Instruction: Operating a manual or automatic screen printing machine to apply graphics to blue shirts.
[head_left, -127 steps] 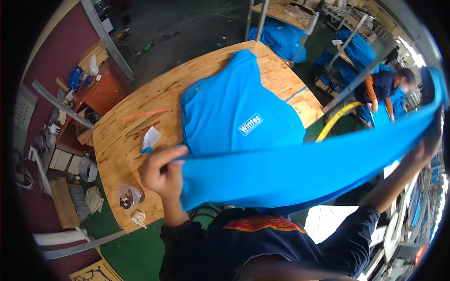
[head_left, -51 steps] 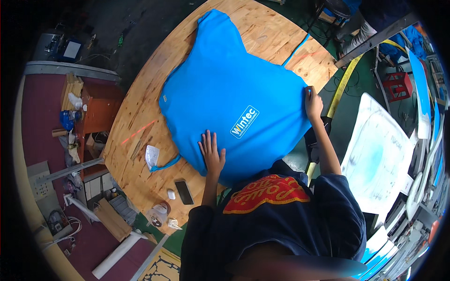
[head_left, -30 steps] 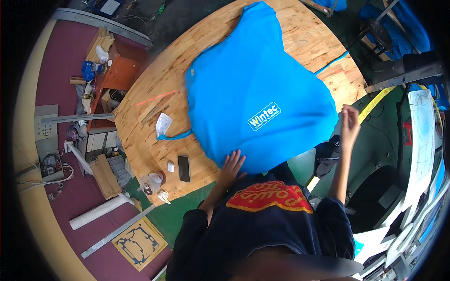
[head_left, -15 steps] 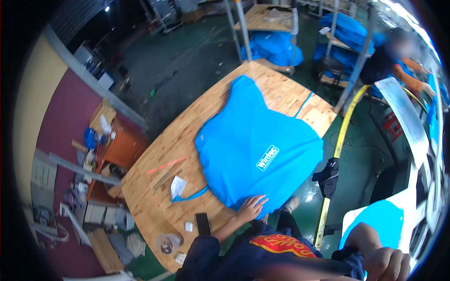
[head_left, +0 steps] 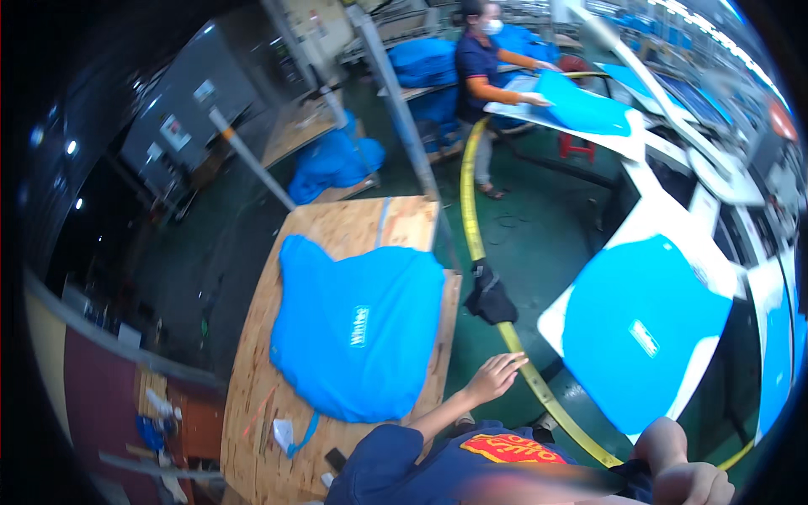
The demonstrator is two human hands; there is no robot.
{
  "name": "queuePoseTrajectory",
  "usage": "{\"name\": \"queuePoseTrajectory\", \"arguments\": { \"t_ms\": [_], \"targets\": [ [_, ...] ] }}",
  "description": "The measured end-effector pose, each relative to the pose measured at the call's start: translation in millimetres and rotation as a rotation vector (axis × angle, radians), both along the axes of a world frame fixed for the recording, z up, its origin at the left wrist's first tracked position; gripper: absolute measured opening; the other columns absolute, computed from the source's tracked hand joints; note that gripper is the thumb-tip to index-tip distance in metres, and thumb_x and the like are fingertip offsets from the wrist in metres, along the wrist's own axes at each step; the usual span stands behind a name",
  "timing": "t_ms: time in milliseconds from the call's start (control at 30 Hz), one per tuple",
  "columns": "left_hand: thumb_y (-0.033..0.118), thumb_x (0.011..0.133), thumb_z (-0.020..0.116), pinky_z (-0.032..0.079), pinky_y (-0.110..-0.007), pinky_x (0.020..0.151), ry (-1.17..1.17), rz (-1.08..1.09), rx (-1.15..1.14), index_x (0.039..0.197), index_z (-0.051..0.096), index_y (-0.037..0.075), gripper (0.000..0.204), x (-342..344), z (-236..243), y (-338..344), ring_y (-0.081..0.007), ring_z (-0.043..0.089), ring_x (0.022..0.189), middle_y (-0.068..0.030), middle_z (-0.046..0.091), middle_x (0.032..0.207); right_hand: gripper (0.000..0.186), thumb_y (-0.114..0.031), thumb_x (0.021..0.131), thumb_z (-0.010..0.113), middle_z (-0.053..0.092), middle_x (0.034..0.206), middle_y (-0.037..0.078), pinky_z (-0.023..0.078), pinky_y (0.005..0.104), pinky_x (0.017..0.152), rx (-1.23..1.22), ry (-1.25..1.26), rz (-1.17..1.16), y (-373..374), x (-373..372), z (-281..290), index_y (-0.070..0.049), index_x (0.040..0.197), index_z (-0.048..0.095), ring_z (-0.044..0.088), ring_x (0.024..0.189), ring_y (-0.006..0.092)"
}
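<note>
My left hand (head_left: 495,379) reaches forward with its fingers stretched out and holds nothing. Its fingertips overlap the curved yellow rail (head_left: 539,385); whether they touch it I cannot tell. My right hand (head_left: 697,485) is at the lower right, curled with the knuckles up, and its palm is hidden. Beyond it, a blue fabric piece (head_left: 623,311) with a white printed label lies flat on a white board (head_left: 551,324). To the left, a blue fabric cover (head_left: 362,328) with a similar label is spread on a wooden table (head_left: 252,370).
A black cloth wrap (head_left: 491,295) hangs on the rail. Across it, a co-worker (head_left: 480,76) handles another blue piece (head_left: 581,105) on a white board. Blue bundles (head_left: 332,164) fill shelves behind the table. A phone (head_left: 335,459) and a paper slip (head_left: 283,433) lie near the table's front.
The view has swung right, bringing the white boards and co-worker further in. My left hand has left the blue cover on the table and is now over by the yellow rail.
</note>
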State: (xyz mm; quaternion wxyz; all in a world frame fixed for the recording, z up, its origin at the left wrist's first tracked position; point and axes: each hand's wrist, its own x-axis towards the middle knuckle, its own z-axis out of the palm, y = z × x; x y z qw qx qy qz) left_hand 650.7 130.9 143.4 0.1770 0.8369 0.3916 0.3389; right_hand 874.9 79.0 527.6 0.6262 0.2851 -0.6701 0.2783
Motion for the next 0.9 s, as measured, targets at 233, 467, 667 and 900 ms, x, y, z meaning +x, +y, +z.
{"name": "queuePoseTrajectory", "arguments": {
  "t_ms": [233, 467, 667, 900],
  "targets": [
    [0.014, 0.087, 0.057, 0.033, -0.048, 0.107, 0.028, -0.260, -0.023, 0.134, 0.049, 0.010, 0.048, 266, -22, 57, -0.0380, 0.040, 0.129, -0.0167, 0.041, 0.141, 0.014, -0.005, 0.087, 0.049, 0.064, 0.078, 0.002, 0.044, 0.0247, 0.063, -0.322, -0.125, -0.502, -44, 205, -8, -0.011, 0.079, 0.059, 0.061, 0.068, 0.0115],
    [0.033, 0.092, 0.053, 0.008, -0.062, 0.112, 0.442, -0.104, -0.089, 0.145, 0.037, 0.013, 0.059, 393, -77, 99, -0.0384, 0.015, 0.144, -0.0161, 0.019, 0.157, 0.011, -0.014, 0.087, 0.063, 0.051, 0.081, 0.001, 0.042, 0.0284, 0.068, -0.577, 0.351, -0.713, -20, 365, -74, -0.009, 0.081, 0.056, 0.052, 0.076, 0.0151],
    [0.037, 0.090, 0.054, 0.009, -0.062, 0.112, 0.549, -0.036, -0.114, 0.146, 0.037, 0.021, 0.061, 396, -82, 109, -0.0348, 0.018, 0.144, -0.0102, 0.021, 0.157, 0.031, -0.008, 0.095, 0.053, 0.057, 0.120, 0.013, 0.043, 0.0297, 0.096, -1.437, 0.117, -1.671, 96, 610, -370, 0.001, 0.124, 0.054, 0.055, 0.109, 0.0184],
    [0.036, 0.088, 0.056, 0.010, -0.060, 0.113, 0.571, -0.002, -0.149, 0.145, 0.039, 0.024, 0.061, 392, -84, 110, -0.0331, 0.020, 0.144, -0.0080, 0.023, 0.157, 0.069, -0.059, 0.089, 0.056, 0.056, 0.130, 0.014, 0.043, 0.0412, 0.099, -2.138, 0.431, -0.107, 152, 676, -541, -0.006, 0.131, 0.052, 0.055, 0.114, 0.0286]
  ]
}}
